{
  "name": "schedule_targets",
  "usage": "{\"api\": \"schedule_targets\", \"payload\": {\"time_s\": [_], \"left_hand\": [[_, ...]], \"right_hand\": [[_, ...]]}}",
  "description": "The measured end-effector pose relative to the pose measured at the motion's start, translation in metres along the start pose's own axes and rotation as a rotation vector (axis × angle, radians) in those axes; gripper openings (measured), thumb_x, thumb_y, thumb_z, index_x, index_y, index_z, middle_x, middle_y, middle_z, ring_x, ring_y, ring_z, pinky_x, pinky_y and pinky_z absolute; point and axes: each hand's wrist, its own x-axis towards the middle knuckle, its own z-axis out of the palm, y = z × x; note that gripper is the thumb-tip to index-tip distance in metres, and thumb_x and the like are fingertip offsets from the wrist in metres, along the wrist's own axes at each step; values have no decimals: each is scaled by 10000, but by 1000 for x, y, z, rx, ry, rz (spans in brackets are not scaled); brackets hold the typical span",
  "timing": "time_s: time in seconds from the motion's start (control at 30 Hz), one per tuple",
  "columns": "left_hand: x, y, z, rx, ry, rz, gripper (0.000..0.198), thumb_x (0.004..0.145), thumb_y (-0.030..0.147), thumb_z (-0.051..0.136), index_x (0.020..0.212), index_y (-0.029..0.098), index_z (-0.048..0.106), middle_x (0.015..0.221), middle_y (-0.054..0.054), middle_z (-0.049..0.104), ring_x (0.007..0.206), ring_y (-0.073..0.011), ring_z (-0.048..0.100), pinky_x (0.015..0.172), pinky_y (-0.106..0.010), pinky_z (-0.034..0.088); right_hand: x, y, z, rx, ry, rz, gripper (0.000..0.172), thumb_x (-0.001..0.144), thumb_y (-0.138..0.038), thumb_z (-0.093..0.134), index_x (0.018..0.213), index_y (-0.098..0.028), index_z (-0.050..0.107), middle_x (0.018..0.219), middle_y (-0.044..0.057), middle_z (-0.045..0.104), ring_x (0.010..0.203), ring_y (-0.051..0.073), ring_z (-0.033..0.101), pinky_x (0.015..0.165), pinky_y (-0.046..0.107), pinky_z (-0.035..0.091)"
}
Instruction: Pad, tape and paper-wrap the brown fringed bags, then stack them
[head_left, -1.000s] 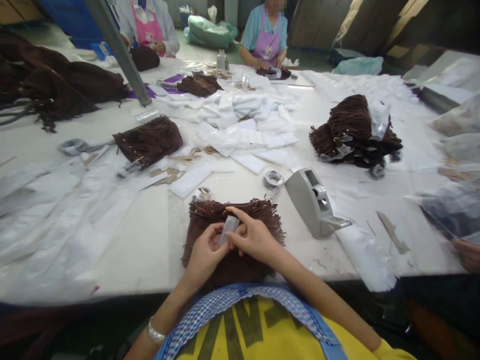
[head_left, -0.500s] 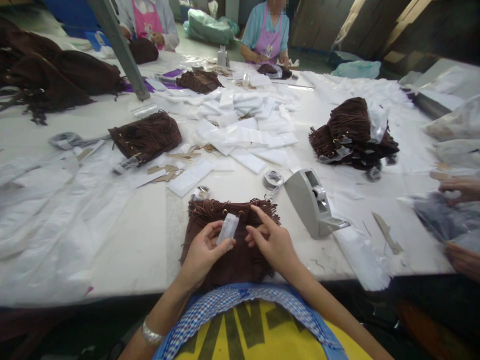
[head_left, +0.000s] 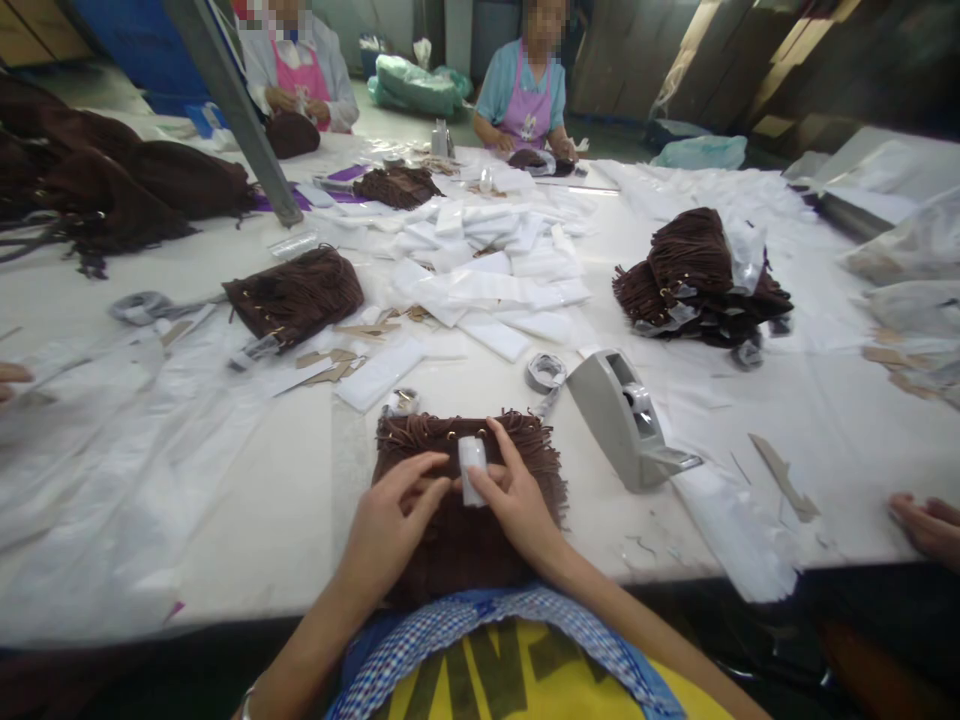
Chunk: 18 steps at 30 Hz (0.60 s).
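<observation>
A brown fringed bag [head_left: 442,545] lies flat at the table's front edge, right before me. Over its upper middle is a small white wrapped piece [head_left: 473,470]. My right hand [head_left: 517,495] has its thumb on this piece, and its index finger reaches up to the bag's top edge. Just left of the piece, my left hand [head_left: 401,505] rests over the bag with thumb and fingers apart, holding nothing visible. A grey tape dispenser [head_left: 622,420] stands to the right of the bag.
White packets [head_left: 495,290] pile up mid-table. Brown fringed bags lie left [head_left: 296,295] and right [head_left: 690,260]. A grey post [head_left: 232,110] rises at left. Two people work across the table; another person's hand [head_left: 930,525] is at the right edge. Plastic sheets [head_left: 112,480] cover the left.
The white piece has passed from my left hand to under my right thumb and stands more upright. My left fingers have opened. A person's hands at the right have drawn back, with the plastic bag gone.
</observation>
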Motion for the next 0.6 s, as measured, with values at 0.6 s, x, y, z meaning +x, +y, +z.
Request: {"api": "schedule_targets", "payload": {"time_s": [0.6], "left_hand": [[40,-26,-82,986,282,264,259,953,356,510,997,194,707,1142,-117,681,1052,-292,614,945,-464,501]], "right_hand": [[-2,33,-25,-872,-120,-504,399,998,-309,475,1383,-225,540,889,61,674,821,181,614,743,275,481]]}}
